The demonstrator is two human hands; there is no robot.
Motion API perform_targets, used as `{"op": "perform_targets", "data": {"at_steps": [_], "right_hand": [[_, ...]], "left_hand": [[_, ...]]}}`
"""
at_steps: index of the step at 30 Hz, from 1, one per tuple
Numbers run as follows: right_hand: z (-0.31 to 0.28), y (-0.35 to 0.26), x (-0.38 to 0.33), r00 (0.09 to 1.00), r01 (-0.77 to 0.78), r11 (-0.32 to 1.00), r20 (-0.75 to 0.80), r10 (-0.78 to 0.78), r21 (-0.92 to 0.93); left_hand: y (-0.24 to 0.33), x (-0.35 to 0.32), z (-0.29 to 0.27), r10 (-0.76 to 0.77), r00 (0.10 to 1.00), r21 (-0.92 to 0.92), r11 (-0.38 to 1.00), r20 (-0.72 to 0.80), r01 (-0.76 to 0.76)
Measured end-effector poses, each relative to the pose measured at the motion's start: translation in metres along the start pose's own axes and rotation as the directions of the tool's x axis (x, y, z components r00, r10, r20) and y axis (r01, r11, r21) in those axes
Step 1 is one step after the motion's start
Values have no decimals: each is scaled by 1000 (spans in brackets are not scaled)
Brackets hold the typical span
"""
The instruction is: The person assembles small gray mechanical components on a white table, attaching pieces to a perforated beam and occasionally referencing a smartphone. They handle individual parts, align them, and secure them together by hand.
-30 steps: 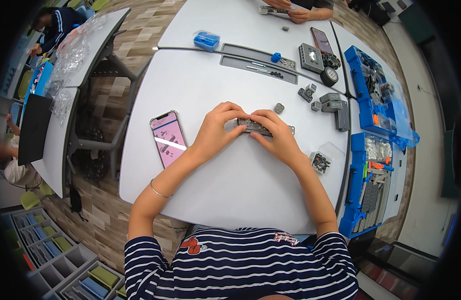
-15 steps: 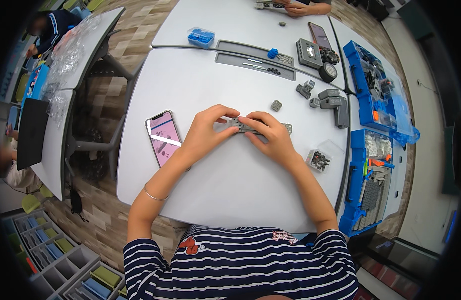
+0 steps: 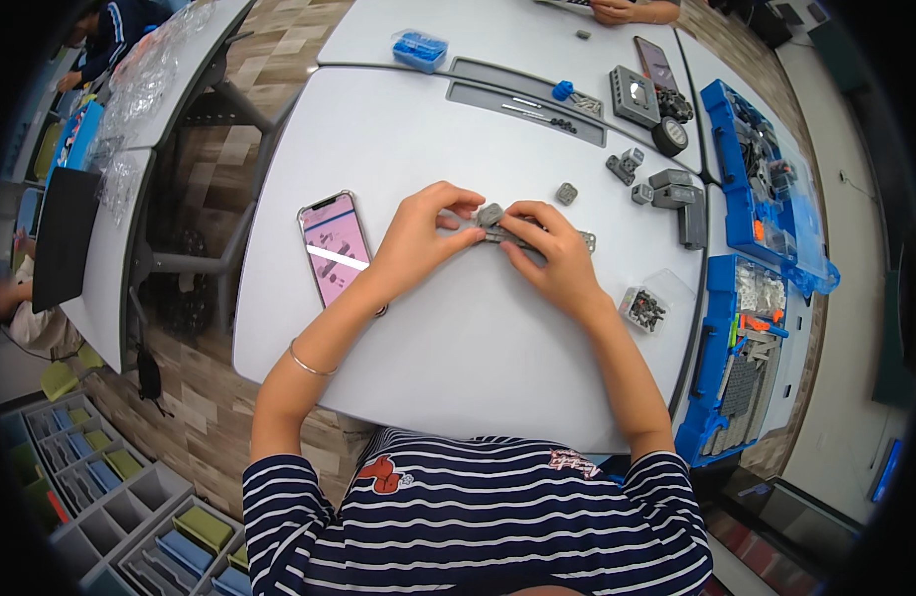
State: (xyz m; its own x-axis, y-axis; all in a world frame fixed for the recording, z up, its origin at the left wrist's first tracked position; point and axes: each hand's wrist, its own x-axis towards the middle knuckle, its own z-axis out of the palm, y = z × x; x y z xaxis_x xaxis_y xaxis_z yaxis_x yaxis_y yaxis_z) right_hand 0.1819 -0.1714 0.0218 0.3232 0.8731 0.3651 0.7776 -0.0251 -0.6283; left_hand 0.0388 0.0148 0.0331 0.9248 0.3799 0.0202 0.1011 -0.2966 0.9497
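Over the white table (image 3: 458,328), both hands meet at a grey perforated beam (image 3: 589,241). My left hand (image 3: 430,230) has its thumb against the beam's left end, with the fingers curled around that end. A small grey block (image 3: 490,215) shows at the beam's left end, between the fingertips of both hands. My right hand (image 3: 555,253) pinches the beam from above, thumb on the near side and fingers on the far side. The fingers hide the middle of the beam. Another grey block (image 3: 567,193) lies loose just beyond my right hand.
A phone (image 3: 336,246) with a lit picture lies left. Right are a clear box of dark pins (image 3: 644,309), grey modules (image 3: 684,211), and a wheel (image 3: 668,136). Blue parts cases (image 3: 721,343) line the right edge. Across the table, another person's hand (image 3: 617,10) shows.
The whole view has shifted slightly. The grey block at the beam's left end now shows clearly between my fingertips, and my left fingers have drawn a little away from the right ones.
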Motion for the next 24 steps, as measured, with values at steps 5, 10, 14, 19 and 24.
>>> {"op": "perform_targets", "data": {"at_steps": [5,10,14,19,24], "right_hand": [[-3,0,3,999,-28,1000,45,28,-14],[-5,-5,6,999,-46,999,29,45,25],[-5,-6,8,1000,13,1000,7,-13,27],[0,-10,13,993,-112,954,-14,121,278],[-7,-15,21,972,-173,899,-79,223,403]], "left_hand": [[-7,2,1,9,1000,-36,999,9,-8],[-7,2,3,13,1000,16,1000,2,-13],[-6,1,6,31,999,11,999,-19,-31],[-1,-1,6,115,992,33,993,-50,-113],[5,-2,4,152,987,9,988,-60,-152]]}}
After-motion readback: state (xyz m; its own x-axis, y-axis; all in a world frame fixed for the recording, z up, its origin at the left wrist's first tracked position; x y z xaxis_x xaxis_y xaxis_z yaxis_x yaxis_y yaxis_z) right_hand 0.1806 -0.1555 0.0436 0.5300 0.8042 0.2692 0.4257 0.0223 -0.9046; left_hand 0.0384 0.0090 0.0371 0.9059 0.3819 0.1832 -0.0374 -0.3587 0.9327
